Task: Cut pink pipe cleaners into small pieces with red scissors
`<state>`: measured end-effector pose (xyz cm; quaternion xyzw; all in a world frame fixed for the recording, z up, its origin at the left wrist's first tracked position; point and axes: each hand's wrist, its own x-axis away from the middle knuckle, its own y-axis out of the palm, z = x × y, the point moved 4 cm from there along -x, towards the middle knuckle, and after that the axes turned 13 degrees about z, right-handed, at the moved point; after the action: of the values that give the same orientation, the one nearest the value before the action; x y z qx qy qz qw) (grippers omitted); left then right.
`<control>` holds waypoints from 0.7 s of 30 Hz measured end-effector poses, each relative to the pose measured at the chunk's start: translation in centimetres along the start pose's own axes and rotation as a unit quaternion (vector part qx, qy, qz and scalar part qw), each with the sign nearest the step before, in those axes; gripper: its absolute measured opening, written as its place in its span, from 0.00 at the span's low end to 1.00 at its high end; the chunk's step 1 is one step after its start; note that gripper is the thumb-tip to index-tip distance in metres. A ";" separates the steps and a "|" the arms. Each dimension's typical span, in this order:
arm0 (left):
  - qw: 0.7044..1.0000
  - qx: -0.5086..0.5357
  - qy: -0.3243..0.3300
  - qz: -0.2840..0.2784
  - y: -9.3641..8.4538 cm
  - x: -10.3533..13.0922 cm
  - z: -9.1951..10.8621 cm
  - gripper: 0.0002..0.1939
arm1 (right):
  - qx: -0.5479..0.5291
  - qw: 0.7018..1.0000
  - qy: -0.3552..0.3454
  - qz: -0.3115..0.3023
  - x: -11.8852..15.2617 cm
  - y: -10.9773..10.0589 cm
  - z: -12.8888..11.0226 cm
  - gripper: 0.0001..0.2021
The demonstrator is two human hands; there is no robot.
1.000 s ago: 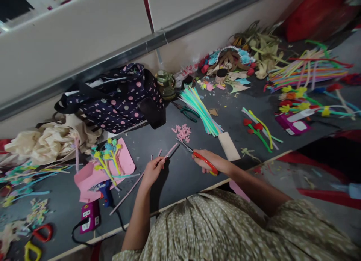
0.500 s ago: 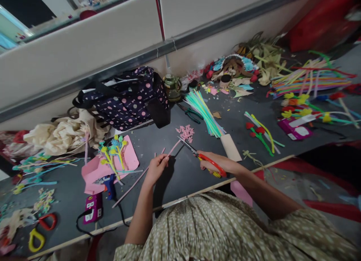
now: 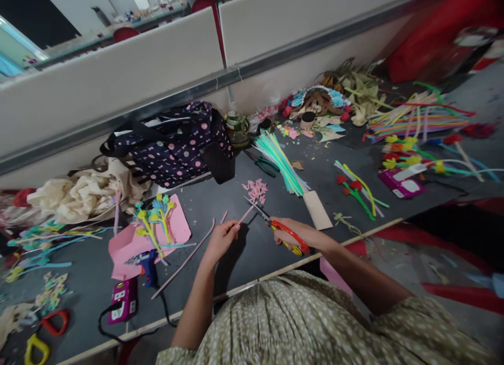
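My left hand (image 3: pixel 222 240) pinches a thin pink pipe cleaner (image 3: pixel 247 214), its free end pointing up and right to the blades. Scissors (image 3: pixel 292 237) with red and yellow handles sit in my right hand (image 3: pixel 284 232), fingers closed round the grips. Their blades lie close to the tip of the pipe cleaner; whether they touch it I cannot tell. Just beyond is a small pile of cut pink pieces (image 3: pixel 255 189). A longer pink pipe cleaner (image 3: pixel 185 260) lies on the dark table left of my left hand.
Left are pink sheets (image 3: pixel 179 223) with yellow flowers, a blue glue gun (image 3: pixel 148 269) and a purple power strip (image 3: pixel 123 301). Behind stand a patterned bag (image 3: pixel 173 147) and a glass jar (image 3: pixel 237 128). Green pipe cleaners (image 3: pixel 281 163), pliers (image 3: pixel 265 164) and red flowers (image 3: pixel 356 185) lie right.
The view has shifted slightly, so most table items appear lower and farther left. My hands have come a little closer together, still holding the pipe cleaner and the scissors.
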<state>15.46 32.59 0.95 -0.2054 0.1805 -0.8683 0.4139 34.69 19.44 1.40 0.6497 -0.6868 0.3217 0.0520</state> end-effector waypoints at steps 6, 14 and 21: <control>1.000 -0.021 0.013 -0.003 -0.2 0.0 0.3 0.22 | 0.004 1.000 -0.006 0.015 -0.3 0.3 0.7 0.07; 1.000 -0.019 0.018 -0.007 -0.2 -0.1 0.6 0.22 | 0.019 1.000 0.020 0.015 -0.4 0.3 0.6 0.07; 1.000 -0.018 0.011 -0.010 -0.2 0.0 1.0 0.24 | -0.032 0.999 0.032 0.021 -0.3 0.4 0.8 0.08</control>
<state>15.85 32.58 1.85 -0.2051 0.1980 -0.8713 0.3995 34.60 19.24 0.49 0.6224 -0.7085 0.3209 0.0879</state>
